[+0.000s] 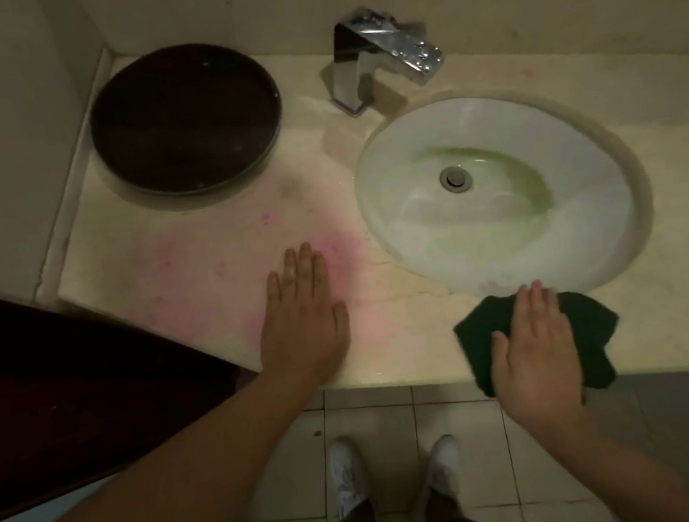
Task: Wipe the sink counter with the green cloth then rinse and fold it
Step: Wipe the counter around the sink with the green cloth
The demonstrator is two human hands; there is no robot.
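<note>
The person is pressing the right hand [532, 349] flat on the green cloth [595, 323], with the fingers straight and close together, not pinching anything. The cloth is lying at the front edge of the worktop [414, 330], at 6 o'clock from the basin [407, 150], and one corner is hanging over the edge toward the floor. The left hand [304, 319] is resting flat on the bare worktop at 9 o'clock from the cloth, fingers together and holding nothing. It seems to be giving support.

The wiping looks to be only beginning, because pink stains [204, 280] are showing on the worktop at 9 o'clock from the basin, around the left hand.

To do this step well, the hanging corner is needing to come under the palm first, so the cloth is not slipping off. Then even pressure and overlapping strokes toward 9 o'clock are the safer way. The left hand is needing to move away from the stained part. Near the dark round dish [185, 119] at 10 o'clock and the tap [384, 56] at 11 o'clock, shorter strokes are fitting better. The dirt is better going toward the basin than toward the floor.
</note>
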